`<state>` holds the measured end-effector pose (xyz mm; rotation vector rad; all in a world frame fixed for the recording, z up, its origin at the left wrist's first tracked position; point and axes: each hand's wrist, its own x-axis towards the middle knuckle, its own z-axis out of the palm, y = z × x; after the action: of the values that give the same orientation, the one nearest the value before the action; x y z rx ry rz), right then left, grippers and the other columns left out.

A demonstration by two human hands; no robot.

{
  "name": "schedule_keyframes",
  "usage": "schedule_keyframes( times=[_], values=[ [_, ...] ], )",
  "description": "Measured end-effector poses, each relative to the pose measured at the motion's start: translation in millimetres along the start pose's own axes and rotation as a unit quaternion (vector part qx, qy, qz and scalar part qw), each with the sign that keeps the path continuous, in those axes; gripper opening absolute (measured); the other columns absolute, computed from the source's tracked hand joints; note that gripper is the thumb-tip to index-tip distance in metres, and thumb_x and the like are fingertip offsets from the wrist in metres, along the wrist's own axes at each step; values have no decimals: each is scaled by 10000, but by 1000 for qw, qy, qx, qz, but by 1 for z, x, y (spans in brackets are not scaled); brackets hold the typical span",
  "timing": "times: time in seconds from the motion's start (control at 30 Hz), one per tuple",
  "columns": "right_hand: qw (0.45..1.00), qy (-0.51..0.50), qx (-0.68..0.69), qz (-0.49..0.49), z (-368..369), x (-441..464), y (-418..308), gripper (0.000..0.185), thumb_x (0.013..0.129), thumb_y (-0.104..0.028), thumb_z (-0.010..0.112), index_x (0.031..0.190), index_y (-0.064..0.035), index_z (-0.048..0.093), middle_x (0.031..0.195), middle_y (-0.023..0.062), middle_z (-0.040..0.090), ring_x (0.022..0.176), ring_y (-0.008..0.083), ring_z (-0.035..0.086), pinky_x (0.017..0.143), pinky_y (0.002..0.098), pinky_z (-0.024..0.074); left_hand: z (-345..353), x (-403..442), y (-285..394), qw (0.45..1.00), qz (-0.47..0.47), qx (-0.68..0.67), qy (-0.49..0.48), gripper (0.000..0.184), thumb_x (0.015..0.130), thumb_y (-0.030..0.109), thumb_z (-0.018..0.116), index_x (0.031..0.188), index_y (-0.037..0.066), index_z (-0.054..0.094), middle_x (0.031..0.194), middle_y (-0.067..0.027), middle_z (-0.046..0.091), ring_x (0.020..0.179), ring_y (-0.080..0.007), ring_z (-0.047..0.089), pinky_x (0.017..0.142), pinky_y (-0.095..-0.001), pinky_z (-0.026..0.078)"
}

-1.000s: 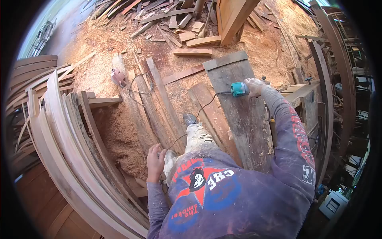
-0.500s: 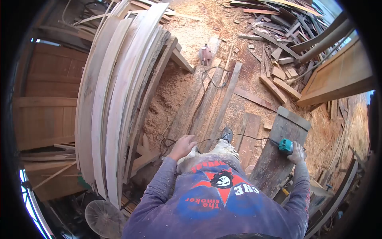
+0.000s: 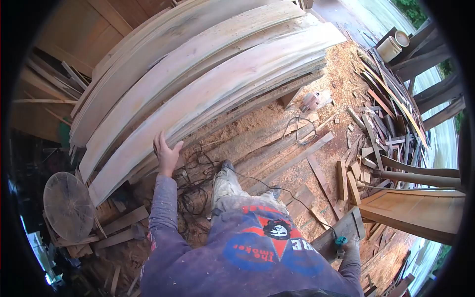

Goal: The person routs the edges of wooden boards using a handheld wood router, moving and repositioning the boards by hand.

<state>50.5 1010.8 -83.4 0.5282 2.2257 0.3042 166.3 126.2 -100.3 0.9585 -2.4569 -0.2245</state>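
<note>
My left hand (image 3: 167, 152) is open, its fingers spread at the front edge of a stack of long pale boards (image 3: 232, 74); whether it touches them I cannot tell. Down at the lower right, my right hand (image 3: 350, 245) is wrapped round a teal power tool (image 3: 341, 241). The tool is at a dark wide board (image 3: 354, 225), and a black cord (image 3: 292, 194) runs from it across the floor toward my feet. Part of the right hand is hidden behind the tool and the sleeve.
A round fan guard (image 3: 69, 207) stands at the left. Tangled cables (image 3: 194, 185) lie beside my foot. A reddish power tool (image 3: 311, 101) rests beyond the boards. Scrap wood (image 3: 386, 133) and a wooden panel (image 3: 408, 213) are at the right, with sawdust across the floor.
The view has swung left toward the stacked boards. My left hand has moved out to the stack and its fingers have spread. My right hand still holds the teal tool, now lower in view.
</note>
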Motion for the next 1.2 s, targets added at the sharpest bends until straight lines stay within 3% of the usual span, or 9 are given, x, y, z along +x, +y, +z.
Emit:
schedule_keyframes(
  times=[0.23, 0.47, 0.63, 0.77, 0.87, 0.93, 1.0, 1.1, 1.2],
  values=[
    [953, 168, -21, -252, -70, -37, -232, 872, 731, -118, 725, 1494, 3, 320, 1409, 317, 440, 1337, 475, 435, 1137, 500, 383, 29, 117, -135, 972, -87, -10, -217, 1012, 782, 698, 724, 1477, 24, 426, 1470, -219, 486, 1424, -380, 378, 1199, -521, 233],
    [729, 234, -11, -643, -166, -179, -512, 888, 763, -135, 777, 1529, -95, 328, 1477, 270, 380, 1360, 468, 402, 1141, 508, 370, 37, 80, -114, 993, -91, 2, -76, 958, 756, 728, 715, 1406, 58, 500, 1439, -197, 489, 1416, -365, 350, 1186, -586, 197],
    [654, 292, -107, -690, -233, -210, -621, 923, 758, -162, 801, 1544, -120, 318, 1542, 280, 312, 1391, 487, 364, 1170, 542, 320, 12, 70, -101, 997, -48, -11, -60, 918, 782, 665, 737, 1414, 43, 500, 1443, -167, 488, 1406, -373, 359, 1174, -553, 230],
    [638, 309, -216, -671, -299, -204, -682, 1036, 717, -263, 851, 1571, -133, 278, 1587, 288, 238, 1444, 489, 286, 1183, 564, 286, 8, 41, -74, 973, -201, -54, 97, 782, 852, 423, 784, 1430, 32, 433, 1434, -204, 428, 1373, -397, 342, 1139, -561, 244],
    [645, 308, -268, -646, -347, -186, -721, 1127, 679, -368, 892, 1587, -143, 264, 1612, 296, 199, 1466, 490, 255, 1191, 564, 273, 14, -39, -31, 814, -450, -288, 227, 631, 927, 351, 753, 1348, -12, 454, 1261, -134, 486, 1211, -296, 465, 1047, -470, 369],
    [639, 293, -271, -658, -368, -175, -745, 1209, 632, -444, 920, 1593, -146, 248, 1626, 289, 180, 1487, 472, 233, 1207, 579, 237, 1, -58, 1, 437, -679, -574, 133, 714, 922, 432, 751, 1386, -4, 427, 1241, -123, 486, 1193, -281, 505, 1044, -464, 399],
    [630, 266, -316, -658, -379, -177, -779, 1285, 579, -501, 940, 1592, -131, 241, 1639, 274, 170, 1505, 457, 205, 1219, 582, 213, 7, -42, 17, 255, -621, -740, 44, 904, 865, 586, 749, 1405, -44, 391, 1301, -168, 490, 1295, -326, 494, 1127, -496, 380],
    [591, 188, -386, -682, -389, -195, -810, 1351, 529, -539, 954, 1582, -80, 242, 1637, 239, 229, 1519, 431, 196, 1232, 566, 203, 47, 1, 27, 247, -557, -787, 94, 821, 954, 548, 657, 1441, -50, 376, 1418, -218, 473, 1348, -358, 469, 1143, -514, 365],
    [609, 129, -350, -700, -386, -178, -833, 1221, 618, -534, 921, 1551, -43, 306, 1561, 253, 373, 1461, 420, 328, 1202, 527, 283, 78, 21, 41, 280, -655, -678, 181, 656, 1009, 444, 619, 1451, 10, 404, 1306, -213, 578, 1242, -372, 558, 1088, -541, 422]
  ],
)
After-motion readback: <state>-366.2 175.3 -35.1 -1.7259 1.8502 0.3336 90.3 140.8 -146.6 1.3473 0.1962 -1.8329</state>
